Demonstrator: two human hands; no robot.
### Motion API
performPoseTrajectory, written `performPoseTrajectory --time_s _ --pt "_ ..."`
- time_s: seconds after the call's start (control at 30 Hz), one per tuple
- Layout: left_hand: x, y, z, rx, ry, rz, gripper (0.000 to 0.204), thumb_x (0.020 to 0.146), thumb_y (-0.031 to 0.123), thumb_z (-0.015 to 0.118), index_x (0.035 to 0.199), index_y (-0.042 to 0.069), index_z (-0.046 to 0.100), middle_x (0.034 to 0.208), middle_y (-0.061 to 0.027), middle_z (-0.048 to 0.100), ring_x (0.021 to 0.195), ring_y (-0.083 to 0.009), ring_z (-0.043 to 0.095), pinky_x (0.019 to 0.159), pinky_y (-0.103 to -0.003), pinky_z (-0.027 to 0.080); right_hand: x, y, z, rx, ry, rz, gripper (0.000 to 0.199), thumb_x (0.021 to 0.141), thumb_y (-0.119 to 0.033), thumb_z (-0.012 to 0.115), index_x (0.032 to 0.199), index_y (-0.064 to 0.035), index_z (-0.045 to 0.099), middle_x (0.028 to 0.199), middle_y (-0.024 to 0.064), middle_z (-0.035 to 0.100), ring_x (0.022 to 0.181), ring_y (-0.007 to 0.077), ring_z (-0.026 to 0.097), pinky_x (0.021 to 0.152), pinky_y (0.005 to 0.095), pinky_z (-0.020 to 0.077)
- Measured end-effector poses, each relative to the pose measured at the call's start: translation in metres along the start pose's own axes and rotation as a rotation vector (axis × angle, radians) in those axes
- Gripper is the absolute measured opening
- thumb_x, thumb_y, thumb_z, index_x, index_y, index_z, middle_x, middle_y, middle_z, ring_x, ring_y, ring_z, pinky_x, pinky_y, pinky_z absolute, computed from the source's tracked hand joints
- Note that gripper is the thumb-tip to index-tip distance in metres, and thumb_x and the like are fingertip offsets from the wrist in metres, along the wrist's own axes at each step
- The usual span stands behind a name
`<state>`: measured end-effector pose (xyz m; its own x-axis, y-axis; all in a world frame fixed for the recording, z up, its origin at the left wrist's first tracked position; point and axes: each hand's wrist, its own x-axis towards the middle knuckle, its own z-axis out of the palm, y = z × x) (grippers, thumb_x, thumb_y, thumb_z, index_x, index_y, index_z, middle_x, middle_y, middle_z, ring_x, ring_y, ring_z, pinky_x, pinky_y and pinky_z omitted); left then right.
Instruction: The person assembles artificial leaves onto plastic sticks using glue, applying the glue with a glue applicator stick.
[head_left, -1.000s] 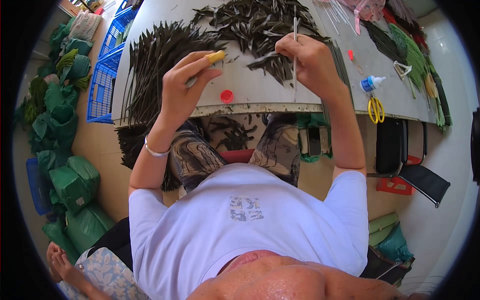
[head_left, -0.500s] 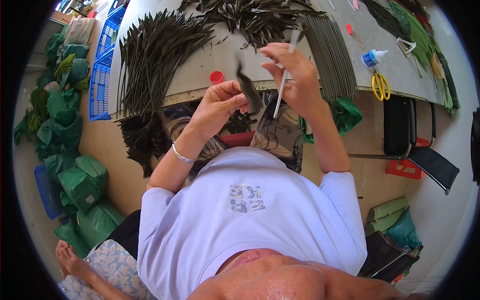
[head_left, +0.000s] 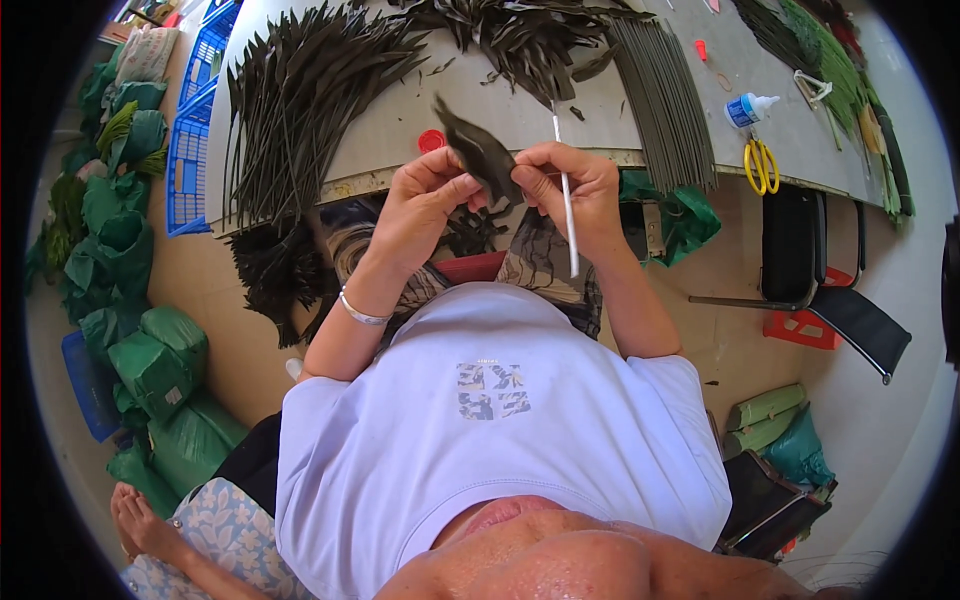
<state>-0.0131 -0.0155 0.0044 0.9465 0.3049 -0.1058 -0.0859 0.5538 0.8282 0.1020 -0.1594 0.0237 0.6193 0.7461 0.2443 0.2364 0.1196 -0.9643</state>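
The lower end of the dark leaf (head_left: 480,152) disappears between the fingers of the left hand (head_left: 425,205) and right hand (head_left: 580,195), so where it meets the thin white stick (head_left: 566,200) cannot be told. The pile of dark leaves (head_left: 520,35) runs off the top edge.
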Motion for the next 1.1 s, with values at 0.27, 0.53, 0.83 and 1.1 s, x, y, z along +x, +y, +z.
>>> performPoseTrajectory --time_s 0.27,0.53,0.83,1.1 --pt "-0.011 0.001 -0.024 -0.144 0.01 0.038 0.011 0.09 0.001 0.052 0.1 -0.002 0.057 0.1 -0.014 0.061 0.07 -0.0118 0.055 0.064 -0.024 0.045 0.034 0.042 -0.028 -0.669 0.247 -0.23 0.023 0.071 -0.012 0.076 0.084 -0.0014 0.061 0.062 0.0079 0.057 0.053 0.0172 0.054 0.05 0.0283 0.0429" --pt "-0.007 -0.009 -0.013 -0.303 -0.04 -0.011 0.012 0.091 0.002 0.051 0.103 0.0 0.053 0.102 -0.0166 0.059 0.067 -0.0137 0.056 0.064 -0.025 0.047 0.068 0.078 -0.123 -1.314 0.386 -0.036 0.023 0.069 -0.021 0.075 0.077 -0.0037 0.063 0.07 0.0147 0.063 0.069 0.0321 0.063 0.061 0.0393 0.0494" --pt "-0.004 -0.019 -0.013 -0.351 -0.09 0.0 0.016 0.091 0.004 0.051 0.106 -0.001 0.057 0.099 -0.0126 0.061 0.073 -0.0149 0.056 0.066 -0.024 0.046 0.087 0.085 -0.129 -1.526 0.086 0.087 0.012 0.071 -0.013 0.062 0.071 -0.0016 0.062 0.074 0.0206 0.063 0.074 0.0341 0.064 0.067 0.0441 0.05" --pt "0.003 -0.021 -0.013 -0.453 -0.053 -0.032 0.016 0.092 0.008 0.054 0.106 0.004 0.058 0.097 -0.0082 0.062 0.07 -0.0123 0.054 0.065 -0.024 0.045 0.044 0.03 -0.135 -1.004 0.345 0.059 0.015 0.082 -0.016 0.064 0.076 -0.002 0.061 0.063 0.0151 0.06 0.058 0.0291 0.06 0.054 0.0355 0.0466"
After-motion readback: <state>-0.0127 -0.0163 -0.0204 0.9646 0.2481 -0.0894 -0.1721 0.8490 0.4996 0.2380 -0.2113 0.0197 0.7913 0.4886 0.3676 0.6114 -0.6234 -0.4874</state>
